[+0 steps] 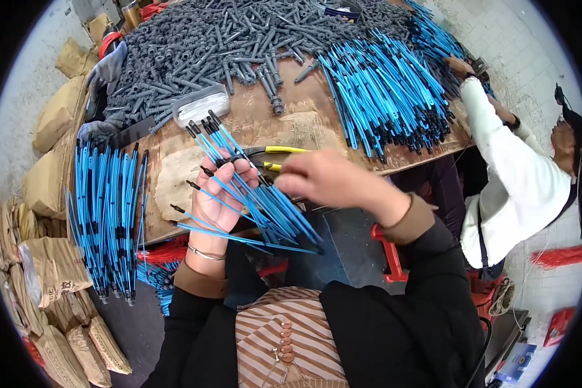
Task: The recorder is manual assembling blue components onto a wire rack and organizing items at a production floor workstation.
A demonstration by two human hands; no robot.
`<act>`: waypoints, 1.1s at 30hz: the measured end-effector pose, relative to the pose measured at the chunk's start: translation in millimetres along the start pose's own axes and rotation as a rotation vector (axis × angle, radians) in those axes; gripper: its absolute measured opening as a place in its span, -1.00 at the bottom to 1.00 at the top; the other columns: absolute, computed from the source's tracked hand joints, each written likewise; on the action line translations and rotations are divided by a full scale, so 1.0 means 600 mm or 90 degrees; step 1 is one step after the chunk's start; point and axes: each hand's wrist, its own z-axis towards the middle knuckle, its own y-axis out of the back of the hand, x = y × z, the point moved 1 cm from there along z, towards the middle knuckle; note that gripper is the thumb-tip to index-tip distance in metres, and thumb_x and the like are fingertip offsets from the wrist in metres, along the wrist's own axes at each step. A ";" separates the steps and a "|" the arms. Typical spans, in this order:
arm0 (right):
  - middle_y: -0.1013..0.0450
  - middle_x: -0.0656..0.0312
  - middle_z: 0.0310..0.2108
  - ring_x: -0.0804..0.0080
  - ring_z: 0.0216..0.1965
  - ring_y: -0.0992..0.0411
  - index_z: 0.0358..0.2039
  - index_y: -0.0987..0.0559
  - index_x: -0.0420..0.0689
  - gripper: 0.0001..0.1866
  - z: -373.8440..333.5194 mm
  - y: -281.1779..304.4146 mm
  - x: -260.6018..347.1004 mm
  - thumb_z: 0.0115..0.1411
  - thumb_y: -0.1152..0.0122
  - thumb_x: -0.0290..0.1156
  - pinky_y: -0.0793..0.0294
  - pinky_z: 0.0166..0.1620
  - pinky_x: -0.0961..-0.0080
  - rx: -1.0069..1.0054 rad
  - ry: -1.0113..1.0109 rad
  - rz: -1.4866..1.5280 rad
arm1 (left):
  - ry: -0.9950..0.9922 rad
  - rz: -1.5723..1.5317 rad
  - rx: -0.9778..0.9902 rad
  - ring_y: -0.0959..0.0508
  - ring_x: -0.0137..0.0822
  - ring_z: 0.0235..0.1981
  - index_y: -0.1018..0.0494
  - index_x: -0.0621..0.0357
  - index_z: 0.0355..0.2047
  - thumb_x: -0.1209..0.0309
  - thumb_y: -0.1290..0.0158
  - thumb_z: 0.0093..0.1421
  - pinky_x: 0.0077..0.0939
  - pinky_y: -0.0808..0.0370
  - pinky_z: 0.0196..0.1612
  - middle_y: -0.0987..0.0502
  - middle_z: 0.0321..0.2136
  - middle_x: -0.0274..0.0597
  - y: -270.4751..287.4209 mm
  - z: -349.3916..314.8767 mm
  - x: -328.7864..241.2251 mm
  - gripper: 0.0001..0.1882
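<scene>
At frame centre, the left hand (218, 194) grips a splayed bundle of blue rods (275, 210), whose stray lower members could slip free should that hold loosen; whether the curled right hand (322, 178) grips any cannot be told.

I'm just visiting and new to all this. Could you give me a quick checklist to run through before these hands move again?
1. Left hand holding the blue sticks: ok, gripped near their black-tipped ends.
2. Held sticks gathered evenly: not ok, several fan out toward the left.
3. Right hand touching a stick: cannot tell, its fingertips are hard to make out.
4. Yellow-handled tool nearby: ok, just beyond the hands.
5. Co-worker's hand away from the held sticks: ok, it is by the blue pile at right.
</scene>
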 end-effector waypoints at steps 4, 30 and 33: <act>-0.53 0.14 -0.52 0.07 -0.52 -0.45 -0.43 -0.59 -0.15 -0.76 0.082 0.142 -0.196 0.07 -0.08 -0.26 -0.46 -0.38 0.30 -0.385 -0.178 -0.403 | -0.007 -0.082 0.146 -0.55 -0.04 -0.40 -0.39 0.15 -0.15 0.54 0.04 0.16 -0.12 -0.51 -0.23 -0.49 -0.52 -0.03 0.004 0.005 0.005 -0.77; -0.45 0.25 -0.65 0.55 -0.68 -0.32 -0.53 -0.49 -0.21 -0.82 -0.019 0.062 0.073 0.16 -0.06 -0.42 -0.28 -0.59 0.61 -0.006 0.023 0.145 | 0.008 -0.014 0.103 -0.57 -0.05 -0.31 -0.40 0.19 -0.18 0.45 -0.04 0.17 -0.23 -0.54 -0.21 -0.56 -0.39 0.03 0.022 -0.009 -0.019 -0.80; -0.42 0.22 -0.71 0.42 -0.73 -0.31 -0.57 -0.46 -0.22 -0.80 -0.030 -0.017 0.052 0.15 -0.07 -0.41 -0.27 -0.62 0.50 -0.081 0.087 -0.026 | -0.039 0.045 0.191 -0.57 -0.06 -0.32 -0.39 0.15 -0.18 0.44 -0.04 0.18 -0.25 -0.54 -0.23 -0.55 -0.38 0.01 0.014 -0.008 -0.003 -0.80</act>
